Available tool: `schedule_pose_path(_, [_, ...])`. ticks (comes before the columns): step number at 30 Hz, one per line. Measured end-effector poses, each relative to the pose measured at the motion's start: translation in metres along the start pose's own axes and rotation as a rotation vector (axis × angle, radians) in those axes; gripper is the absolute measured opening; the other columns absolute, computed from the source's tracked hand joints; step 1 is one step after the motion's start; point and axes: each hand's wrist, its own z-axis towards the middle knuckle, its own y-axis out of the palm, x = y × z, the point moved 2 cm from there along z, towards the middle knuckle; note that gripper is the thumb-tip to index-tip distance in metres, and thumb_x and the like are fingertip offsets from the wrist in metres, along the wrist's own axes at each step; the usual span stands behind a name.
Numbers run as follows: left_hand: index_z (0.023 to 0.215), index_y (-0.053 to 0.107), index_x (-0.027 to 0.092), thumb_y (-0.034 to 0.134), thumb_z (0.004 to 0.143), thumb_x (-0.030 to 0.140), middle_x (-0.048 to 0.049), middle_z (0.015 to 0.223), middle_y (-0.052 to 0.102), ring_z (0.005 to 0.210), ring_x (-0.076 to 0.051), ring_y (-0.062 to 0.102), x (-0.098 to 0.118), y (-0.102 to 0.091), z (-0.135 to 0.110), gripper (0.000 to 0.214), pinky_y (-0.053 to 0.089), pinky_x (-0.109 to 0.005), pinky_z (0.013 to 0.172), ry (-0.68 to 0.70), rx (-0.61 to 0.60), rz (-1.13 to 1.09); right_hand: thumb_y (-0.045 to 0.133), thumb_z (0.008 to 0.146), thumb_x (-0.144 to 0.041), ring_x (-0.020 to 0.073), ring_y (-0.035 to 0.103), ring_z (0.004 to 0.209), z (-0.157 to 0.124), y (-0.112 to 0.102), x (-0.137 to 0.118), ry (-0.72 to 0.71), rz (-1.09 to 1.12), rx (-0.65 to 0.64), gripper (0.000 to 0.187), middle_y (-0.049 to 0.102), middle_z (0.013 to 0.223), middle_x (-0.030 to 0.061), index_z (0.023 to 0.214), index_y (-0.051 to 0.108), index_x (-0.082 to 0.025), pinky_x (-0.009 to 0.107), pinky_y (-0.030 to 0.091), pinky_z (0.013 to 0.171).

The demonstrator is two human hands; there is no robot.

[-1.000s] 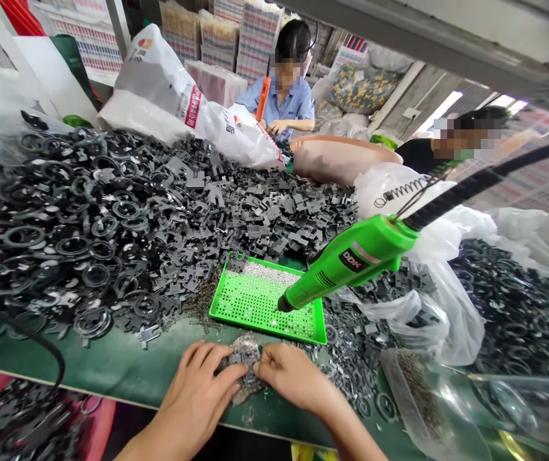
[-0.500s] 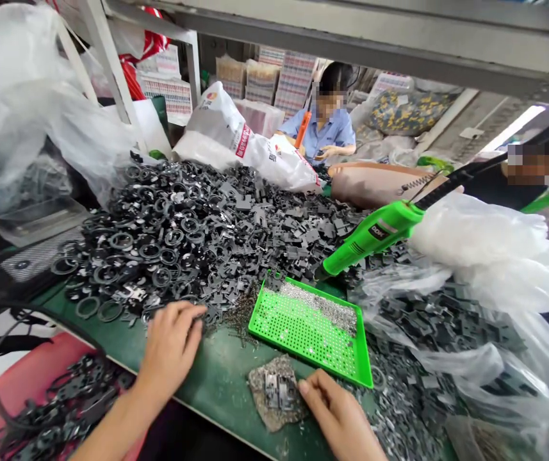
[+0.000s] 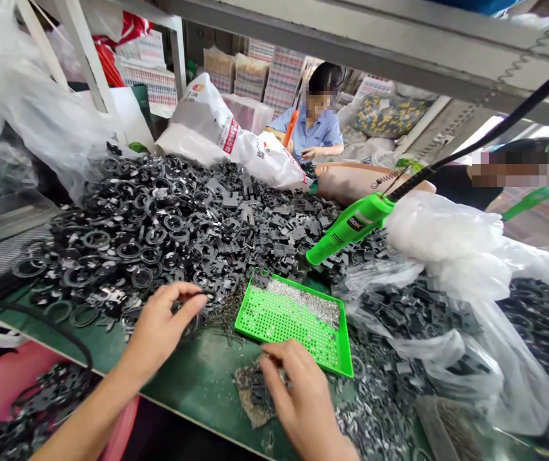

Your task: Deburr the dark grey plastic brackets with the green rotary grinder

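My left hand [image 3: 171,317] is at the near edge of the heap of dark plastic parts [image 3: 236,237]. Its thumb and forefinger are pinched together on a small dark piece whose kind I cannot make out. My right hand [image 3: 298,387] is over a rough grey-brown block [image 3: 254,416] on the green table. Dark parts sit in the fixture [image 3: 261,384] on that block, partly covered by the right fingers. Those fingers are curled with their tips close together; what they hold, if anything, is hidden. Just beyond lies a green perforated tray [image 3: 348,358] with many small metal pieces.
A green electric screwdriver [image 3: 346,230] hangs over the tray's far side. Plastic bags [image 3: 447,224] and more dark parts lie at right. A pink tub [image 3: 123,426] of parts stands at lower left. Beyond the heap, a person [image 3: 315,128] sits; another person [image 3: 476,173] is at right.
My right hand has moved from the block's right edge onto the fixture, covering part of it. My left thumb and forefinger have closed at the heap. The whole view has shifted slightly.
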Motion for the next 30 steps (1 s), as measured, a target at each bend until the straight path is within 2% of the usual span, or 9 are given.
schedule_pose_path(2, [0.089,0.064,0.022,0.048,0.088,0.053,-0.0008,0.078,0.069,0.074,-0.018,0.065,0.014,0.012,-0.013,0.035,0.051,-0.028,0.069,0.001,-0.121,-0.127,0.05,0.094,-0.024,0.0203,0.062,0.095,0.015,0.008,-0.01,-0.114,-0.011,0.003,0.026,0.064,0.106,0.0094,0.119,0.057,-0.022,0.031,0.051,0.079])
schedule_pose_path(5, [0.087,0.065,0.022,0.05,0.087,0.057,-0.0004,0.076,0.067,0.074,-0.017,0.064,0.027,0.027,-0.032,0.038,0.051,-0.026,0.068,-0.075,-0.291,-0.389,0.055,0.092,-0.025,0.0209,0.061,0.093,0.024,0.015,-0.011,-0.123,0.062,-0.087,0.024,0.066,0.103,0.008,0.116,0.059,-0.021,0.033,0.05,0.08])
schedule_pose_path(8, [0.098,0.067,0.022,0.042,0.087,0.069,-0.0043,0.087,0.07,0.084,-0.02,0.065,0.027,0.039,-0.05,0.054,0.051,-0.03,0.077,-0.224,-0.438,-0.644,0.06,0.089,-0.029,0.0182,0.061,0.079,0.015,0.012,0.002,0.094,0.226,-0.142,0.017,0.067,0.086,0.004,0.102,0.064,-0.019,0.029,0.048,0.071])
schedule_pose_path(11, [0.119,0.058,0.021,0.042,0.082,0.076,-0.0067,0.094,0.069,0.077,-0.018,0.065,0.024,0.053,-0.063,0.068,0.052,-0.032,0.075,-0.274,-0.586,-0.844,0.056,0.091,-0.033,0.0163,0.061,0.073,0.002,0.009,0.016,0.346,0.36,-0.17,0.019,0.069,0.082,0.0031,0.097,0.067,-0.019,0.025,0.045,0.064])
schedule_pose_path(14, [0.125,0.049,0.021,0.047,0.082,0.073,-0.0081,0.105,0.065,0.073,-0.016,0.064,0.02,0.066,-0.062,0.067,0.053,-0.033,0.075,-0.369,-0.498,-0.904,0.051,0.092,-0.034,0.0155,0.058,0.068,0.0,0.012,0.021,0.419,0.285,-0.142,0.023,0.067,0.077,0.0028,0.091,0.067,-0.017,0.024,0.041,0.061])
schedule_pose_path(17, [0.125,0.047,0.021,0.058,0.079,0.067,-0.0101,0.116,0.062,0.088,-0.018,0.064,0.02,0.072,-0.053,0.066,0.05,-0.035,0.086,-0.414,-0.396,-0.875,0.049,0.093,-0.036,0.0144,0.055,0.063,0.006,0.017,0.022,0.41,0.228,-0.126,0.029,0.064,0.071,0.0016,0.083,0.066,-0.016,0.024,0.037,0.058])
schedule_pose_path(21, [0.109,0.058,0.018,0.068,0.075,0.058,-0.0054,0.097,0.068,0.091,-0.019,0.063,0.031,0.075,-0.047,0.053,0.049,-0.034,0.088,-0.38,-0.492,-0.918,0.049,0.094,-0.037,0.015,0.059,0.067,0.008,0.021,0.02,0.308,0.243,-0.112,0.027,0.066,0.076,0.0022,0.091,0.066,-0.017,0.025,0.042,0.061])
schedule_pose_path(25, [0.086,0.058,0.019,0.067,0.077,0.053,-0.0012,0.084,0.065,0.081,-0.017,0.062,0.038,0.08,-0.052,0.036,0.049,-0.028,0.077,-0.383,-0.441,-0.891,0.06,0.089,-0.029,0.0191,0.061,0.082,-0.001,0.011,0.02,0.114,0.089,-0.021,0.018,0.066,0.091,0.0053,0.104,0.06,-0.019,0.03,0.048,0.073])
schedule_pose_path(30, [0.093,0.062,0.02,0.067,0.079,0.042,-0.0027,0.089,0.067,0.084,-0.019,0.062,0.039,0.086,-0.071,0.027,0.048,-0.03,0.08,-0.299,-0.5,-0.813,0.055,0.088,-0.018,0.0169,0.06,0.074,-0.012,-0.009,0.03,0.067,0.009,-0.079,0.006,0.065,0.082,0.0029,0.092,0.06,-0.02,0.029,0.05,0.068])
